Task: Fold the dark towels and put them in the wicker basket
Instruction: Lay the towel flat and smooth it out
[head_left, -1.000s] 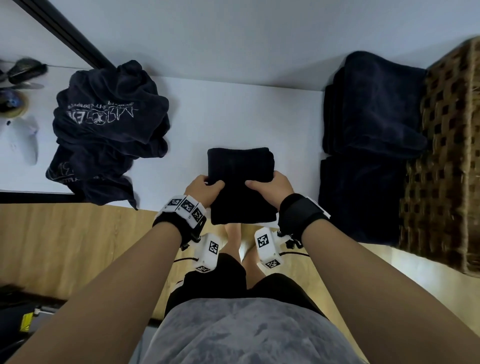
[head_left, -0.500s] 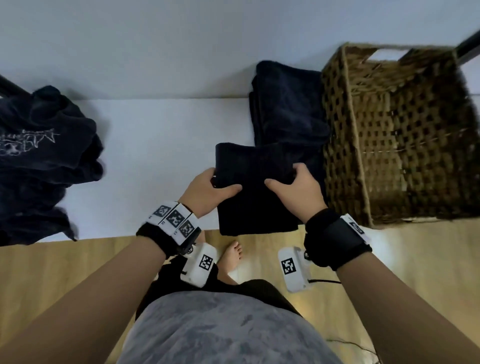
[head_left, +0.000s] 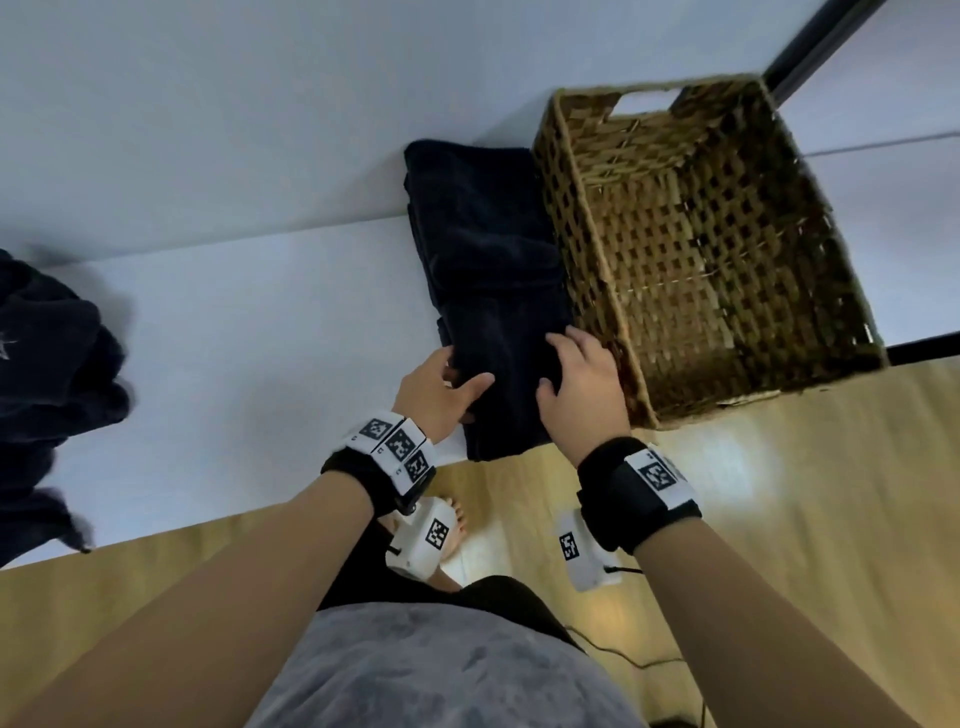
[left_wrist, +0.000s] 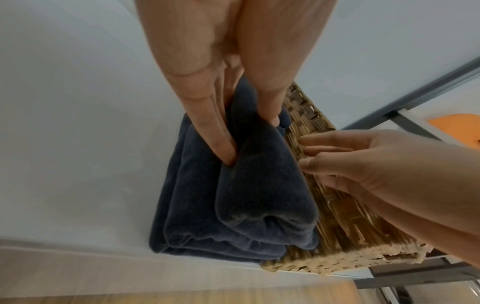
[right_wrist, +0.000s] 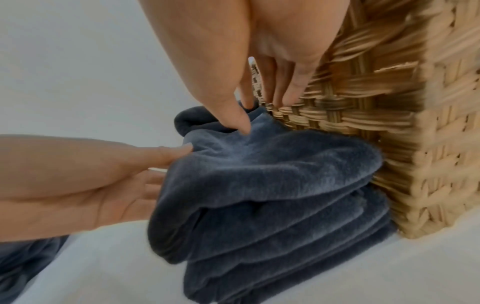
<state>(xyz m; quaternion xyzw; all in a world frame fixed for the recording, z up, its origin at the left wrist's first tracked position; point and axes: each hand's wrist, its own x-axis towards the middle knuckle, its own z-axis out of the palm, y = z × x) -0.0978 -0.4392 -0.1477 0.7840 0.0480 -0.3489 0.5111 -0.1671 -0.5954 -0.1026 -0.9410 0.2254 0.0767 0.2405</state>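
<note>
In the head view, the folded dark navy plush towel (head_left: 506, 384) lay on a pile just beside the brown woven wicker basket (head_left: 691, 249). In the left wrist view, the left hand (left_wrist: 228, 88) pinched its soft top. In the right wrist view, the right hand (right_wrist: 257, 67) lay released on it. It looked light and floppy, so I would grip both side edges.

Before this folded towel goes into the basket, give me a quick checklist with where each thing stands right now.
1. Left hand grips towel: ok, thumb on top, fingers under.
2. Right hand grips towel: not ok, thumb only touches it, fingers loose by the basket wall.
3. Towel folded: ok.
4. Basket has room: ok, no towels inside.
5. Towel free of the stack below: cannot tell.
6. Basket steady: not ok, it hangs past the table edge.
</note>
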